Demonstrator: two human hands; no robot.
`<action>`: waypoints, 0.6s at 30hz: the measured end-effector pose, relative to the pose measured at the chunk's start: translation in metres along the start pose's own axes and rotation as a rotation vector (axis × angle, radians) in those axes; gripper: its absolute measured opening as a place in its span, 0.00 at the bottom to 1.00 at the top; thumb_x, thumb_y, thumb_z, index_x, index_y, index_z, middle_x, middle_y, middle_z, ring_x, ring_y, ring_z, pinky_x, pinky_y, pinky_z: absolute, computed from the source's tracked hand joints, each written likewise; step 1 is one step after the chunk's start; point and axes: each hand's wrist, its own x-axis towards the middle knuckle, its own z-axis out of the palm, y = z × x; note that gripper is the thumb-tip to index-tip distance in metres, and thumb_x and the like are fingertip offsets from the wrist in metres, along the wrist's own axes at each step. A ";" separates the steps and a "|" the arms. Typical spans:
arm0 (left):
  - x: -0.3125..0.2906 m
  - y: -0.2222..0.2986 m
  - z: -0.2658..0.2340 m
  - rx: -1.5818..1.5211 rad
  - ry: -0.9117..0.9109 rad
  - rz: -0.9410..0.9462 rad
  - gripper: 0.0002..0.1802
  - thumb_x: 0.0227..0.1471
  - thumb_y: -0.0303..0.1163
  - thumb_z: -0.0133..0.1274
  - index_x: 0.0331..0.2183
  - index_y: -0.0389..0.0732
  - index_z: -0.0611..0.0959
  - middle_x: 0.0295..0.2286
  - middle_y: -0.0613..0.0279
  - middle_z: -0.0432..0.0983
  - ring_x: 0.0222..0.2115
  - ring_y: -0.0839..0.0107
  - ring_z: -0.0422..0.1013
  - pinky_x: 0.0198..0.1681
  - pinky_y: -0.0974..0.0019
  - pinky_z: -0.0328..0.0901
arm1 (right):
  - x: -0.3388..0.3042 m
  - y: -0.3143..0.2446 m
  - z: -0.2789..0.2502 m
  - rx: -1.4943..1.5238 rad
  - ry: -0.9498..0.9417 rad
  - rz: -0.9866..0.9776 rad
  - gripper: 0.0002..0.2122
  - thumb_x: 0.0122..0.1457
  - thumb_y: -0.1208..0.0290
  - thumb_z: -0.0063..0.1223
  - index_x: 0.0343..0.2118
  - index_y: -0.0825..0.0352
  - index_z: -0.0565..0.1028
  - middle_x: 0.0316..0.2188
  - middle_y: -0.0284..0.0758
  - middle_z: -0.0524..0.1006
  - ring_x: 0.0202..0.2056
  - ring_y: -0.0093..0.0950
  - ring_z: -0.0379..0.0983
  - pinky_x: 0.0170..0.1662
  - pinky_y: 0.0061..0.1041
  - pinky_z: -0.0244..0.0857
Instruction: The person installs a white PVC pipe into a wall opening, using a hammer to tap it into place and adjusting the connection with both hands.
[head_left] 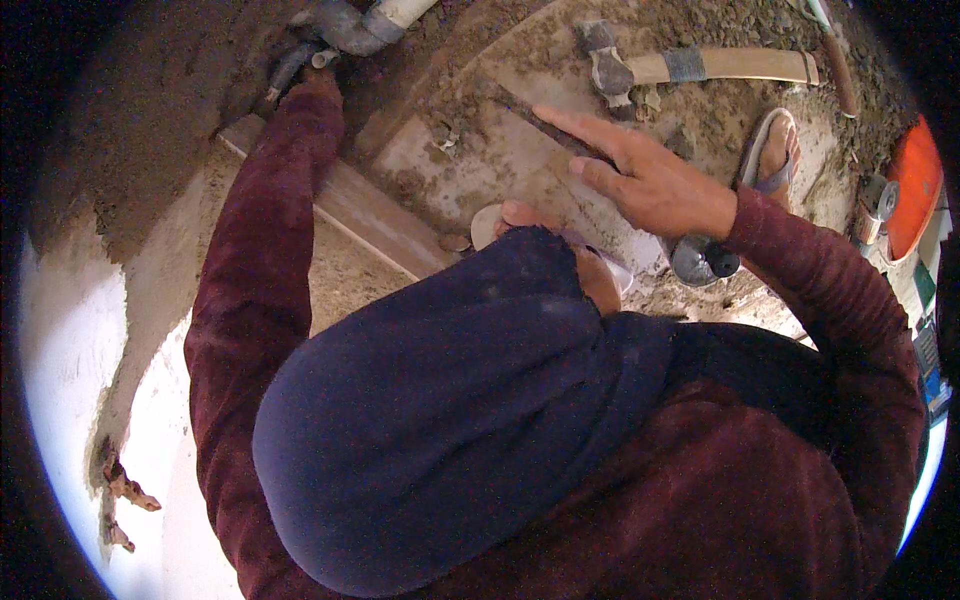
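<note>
At upper L, beside a grey pipe elbow (pixel 345 30), the L hand (pixel 320 88) is stretched out nr a small open pipe end (pixel 322 60). Whether its fingers are clenched, released or closed on sth can't be told, b/c they're mostly lost in shadow. By the R hand (pixel 668 182) a dark slim bar (pixel 545 125) is seemingly gripped btwn thumb & index, its free end pointed up-L over the dirty slab (pixel 545 50). As for progress, the elbow is apparently already joined to a lighter pipe (pixel 400 12); the pipework is left exposed, loose rubble is left uncleared on the slab, & the brown earthy surface (pixel 150 170) to the L looks rough, so the work is judged prob. unfinished. A wooden-handled hammer (pixel 725 66) w/ a taped grip is left lying beyond the R hand, not in use; a wooden board (pixel 375 215) is partly covered by the L forearm. The lighter pipe is cut off by the top edge. A dark item (pixel 290 68) by the L hand can't be ID'd, & a grey rounded item (pixel 697 262) is part-hidden under the R wrist. Much of the lower view is blocked by a dark hood (pixel 430 400).
</note>
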 end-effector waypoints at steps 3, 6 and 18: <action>-0.005 -0.006 0.004 0.005 -0.005 -0.007 0.28 0.42 0.49 0.54 0.44 0.44 0.77 0.42 0.55 0.74 0.45 0.59 0.70 0.48 0.60 0.65 | 0.003 0.001 0.004 -0.011 0.034 -0.052 0.24 0.58 0.70 0.40 0.59 0.61 0.56 0.51 0.53 0.66 0.51 0.50 0.62 0.56 0.39 0.55; -0.004 -0.005 0.005 0.001 -0.005 -0.003 0.28 0.42 0.49 0.54 0.44 0.44 0.77 0.42 0.55 0.74 0.45 0.59 0.70 0.48 0.60 0.65 | 0.004 0.002 0.007 -0.025 0.023 -0.045 0.24 0.58 0.70 0.40 0.59 0.61 0.56 0.51 0.52 0.66 0.51 0.49 0.63 0.56 0.39 0.55; 0.000 -0.004 0.004 -0.005 0.006 0.005 0.30 0.40 0.51 0.55 0.44 0.43 0.77 0.42 0.54 0.74 0.45 0.59 0.70 0.48 0.60 0.65 | 0.003 0.005 0.000 -0.022 0.002 -0.051 0.24 0.60 0.68 0.41 0.60 0.65 0.55 0.55 0.46 0.63 0.57 0.37 0.58 0.60 0.31 0.48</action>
